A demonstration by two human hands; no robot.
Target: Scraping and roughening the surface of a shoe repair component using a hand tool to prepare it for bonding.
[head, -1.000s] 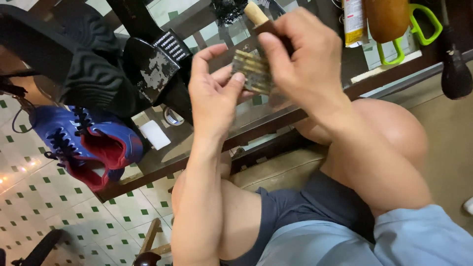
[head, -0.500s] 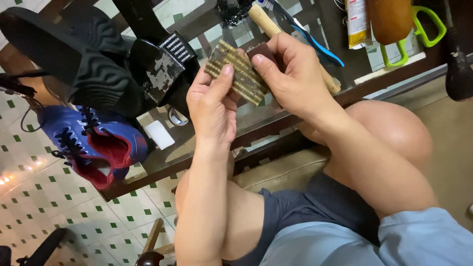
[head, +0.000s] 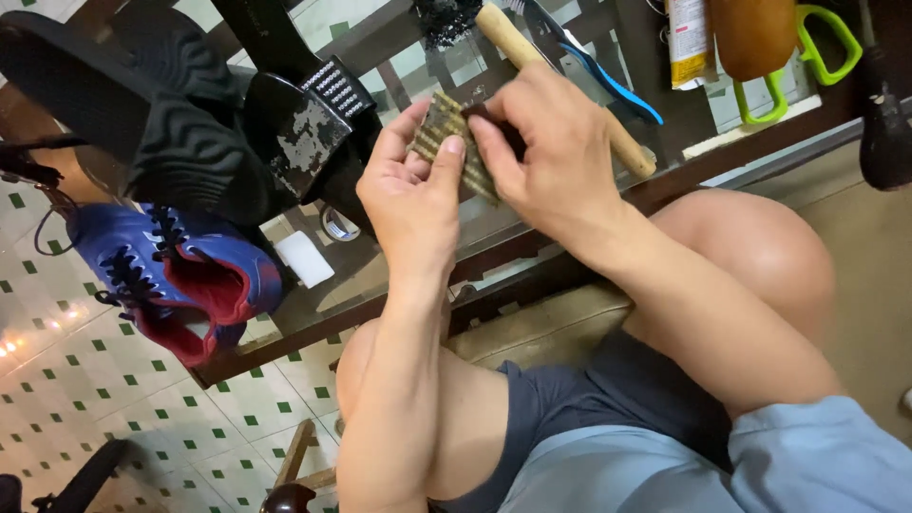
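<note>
Brush [head: 454,142] pinched between both hands, left [head: 413,195] steadying, right [head: 556,152] gripping its back, bristles exposed, above glass table [head: 399,275]; blue shoe [head: 171,275] nearby.

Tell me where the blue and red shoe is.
In the head view, the blue and red shoe lies at the left, on the glass table below the black shoe, left of the left hand.

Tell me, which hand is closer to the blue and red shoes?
Left. The left hand holds the ridged pad just right of the blue and red shoes; the right hand sits farther right, beyond that pad.
</note>
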